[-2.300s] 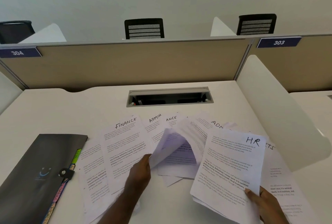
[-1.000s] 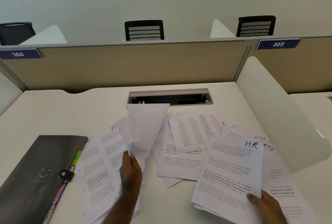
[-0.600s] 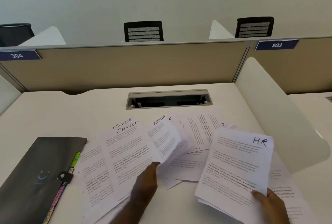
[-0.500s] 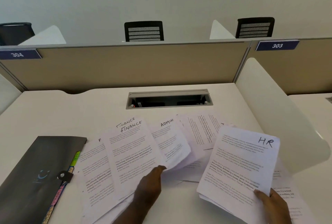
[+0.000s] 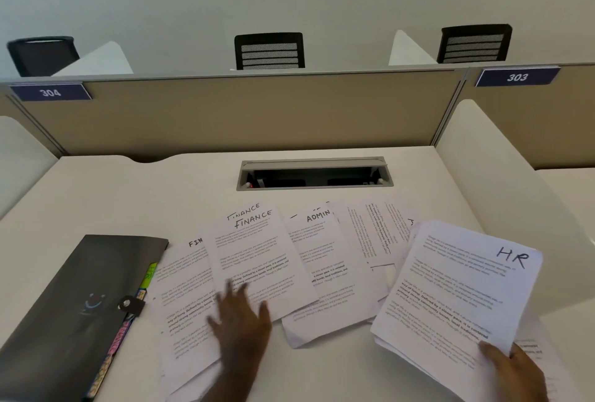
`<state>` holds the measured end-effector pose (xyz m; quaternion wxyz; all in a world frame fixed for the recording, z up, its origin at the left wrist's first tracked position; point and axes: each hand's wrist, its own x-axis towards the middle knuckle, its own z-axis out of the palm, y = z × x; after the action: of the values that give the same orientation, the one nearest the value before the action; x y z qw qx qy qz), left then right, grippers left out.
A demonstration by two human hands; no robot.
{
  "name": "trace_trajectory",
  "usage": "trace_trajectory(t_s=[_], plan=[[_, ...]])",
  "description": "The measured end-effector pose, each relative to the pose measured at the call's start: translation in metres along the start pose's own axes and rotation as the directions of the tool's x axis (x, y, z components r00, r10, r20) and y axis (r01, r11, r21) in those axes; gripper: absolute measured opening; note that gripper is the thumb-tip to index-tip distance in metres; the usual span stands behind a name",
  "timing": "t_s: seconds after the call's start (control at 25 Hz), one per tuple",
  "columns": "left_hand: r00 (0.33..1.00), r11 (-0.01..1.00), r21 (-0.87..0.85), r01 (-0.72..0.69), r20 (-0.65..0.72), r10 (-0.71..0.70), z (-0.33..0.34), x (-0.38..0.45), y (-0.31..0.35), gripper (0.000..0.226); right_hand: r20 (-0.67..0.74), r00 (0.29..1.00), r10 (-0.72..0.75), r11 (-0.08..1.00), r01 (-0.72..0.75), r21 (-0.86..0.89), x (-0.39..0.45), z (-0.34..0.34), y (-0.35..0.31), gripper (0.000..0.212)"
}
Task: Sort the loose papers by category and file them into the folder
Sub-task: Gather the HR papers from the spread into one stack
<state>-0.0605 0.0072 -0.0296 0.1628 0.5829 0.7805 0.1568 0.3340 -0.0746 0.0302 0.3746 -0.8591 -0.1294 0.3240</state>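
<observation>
Where half a second ago the left hand [image 5: 240, 316] pinched the lower corner of the FINANCE sheet [image 5: 257, 260], it now lies blurred over that sheet, fingers [image 5: 230, 289] spread and gripping nothing. The sheet has settled flat on the counter [image 5: 128, 195], just right of the closed folder [image 5: 70, 301], with the ADMIN sheet [image 5: 322, 260] beyond it. Further right, the right hand [image 5: 512, 369] remains clamped on the HR stack's [image 5: 457, 298] lower corner, raised. Judgement: one sheet has joined the FINANCE pile; nothing is yet filed.
</observation>
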Motion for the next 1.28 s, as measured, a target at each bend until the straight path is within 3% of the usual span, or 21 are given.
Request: trace_trajectory(t_s=[0.08,0.16,0.32,0.6,0.68,0.76,0.84,0.96,1.16,1.28], plan=[[0.94,0.943,0.033,0.33,0.076,-0.332,-0.012,0.013,-0.024,0.079,0.022,1.0,-0.02,1.0,0.02,-0.019,-0.004,0.002,-0.001,0.034],[0.88,0.898,0.072,0.435,0.178,-0.44,-0.018,0.02,-0.04,0.089,0.053,0.998,-0.046,0.998,0.048,-0.029,-0.006,0.007,0.0,0.033],[0.918,0.955,0.133,0.265,0.269,-0.292,-0.004,0.015,-0.03,0.081,0.1,0.991,-0.086,0.993,0.093,-0.066,-0.008,0.019,-0.001,0.033],[0.968,0.976,0.216,0.014,0.241,-0.067,0.011,0.004,0.009,0.065,0.139,0.982,-0.128,0.988,0.138,-0.065,-0.005,0.025,0.008,0.027],[0.989,0.981,0.187,0.056,0.123,-0.08,0.009,0.003,0.007,0.059,0.143,0.982,-0.122,0.989,0.132,-0.061,-0.005,0.024,0.01,0.027],[0.97,0.961,0.142,0.236,0.032,-0.243,0.001,0.005,-0.003,0.067,0.146,0.981,-0.125,0.989,0.135,-0.061,-0.005,0.024,0.014,0.028],[0.917,0.913,0.127,0.388,0.05,-0.397,-0.007,0.008,-0.011,0.081,0.15,0.98,-0.134,0.986,0.147,-0.081,-0.006,0.026,0.017,0.028],[0.902,0.905,0.129,0.406,0.099,-0.42,-0.011,0.014,-0.013,0.089,0.171,0.977,-0.129,0.985,0.146,-0.089,-0.013,0.036,0.017,0.032],[0.828,0.83,-0.104,0.548,0.206,-0.521,-0.016,0.039,-0.013,0.103,0.283,0.949,-0.14,0.986,0.159,-0.046,-0.028,0.059,0.007,0.031],[0.809,0.786,-0.199,0.585,0.216,-0.547,-0.016,0.047,-0.024,0.084,0.327,0.93,-0.169,0.981,0.19,-0.03,-0.038,0.069,0.002,0.03]])
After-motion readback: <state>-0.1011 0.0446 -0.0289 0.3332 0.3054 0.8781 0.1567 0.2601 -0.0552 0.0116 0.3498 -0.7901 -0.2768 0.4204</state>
